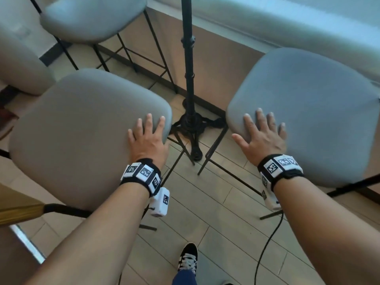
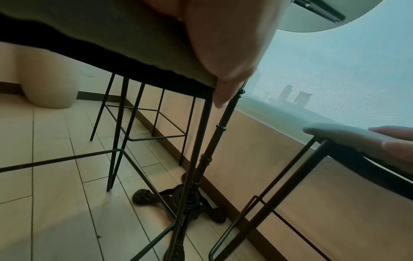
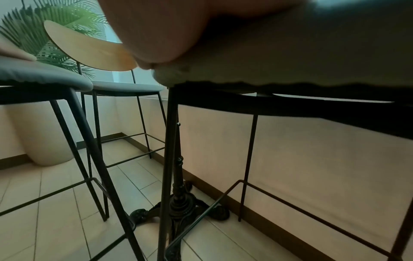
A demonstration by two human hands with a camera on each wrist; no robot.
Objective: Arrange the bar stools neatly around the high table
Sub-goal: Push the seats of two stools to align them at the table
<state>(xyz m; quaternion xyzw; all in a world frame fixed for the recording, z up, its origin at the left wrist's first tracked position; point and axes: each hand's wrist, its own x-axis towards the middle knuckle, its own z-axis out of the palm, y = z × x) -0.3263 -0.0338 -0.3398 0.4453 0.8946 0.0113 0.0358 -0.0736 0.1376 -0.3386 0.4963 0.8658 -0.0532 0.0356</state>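
Two grey padded bar stools flank the high table's black post (image 1: 189, 58) and its ornate base (image 1: 193, 124). My left hand (image 1: 147, 136) lies flat on the near right corner of the left stool's seat (image 1: 82, 130), fingers straight. Its thumb (image 2: 223, 53) runs down the seat's side edge. On the near left corner of the right stool's seat (image 1: 318, 110) my right hand (image 1: 263, 134) rests, fingers spread and thumb out past the edge. A third stool (image 1: 92, 17) stands behind the left one. The tabletop's underside (image 2: 324, 17) shows overhead.
A low wall with a window sill (image 1: 267, 23) runs behind the table. A cream planter (image 3: 44, 132) with a palm (image 3: 55, 21) stands in the far left corner. A wooden backrest (image 1: 18, 206) is at my lower left. A black cable (image 1: 267, 243) and my shoe (image 1: 188, 258) are on the tiled floor.
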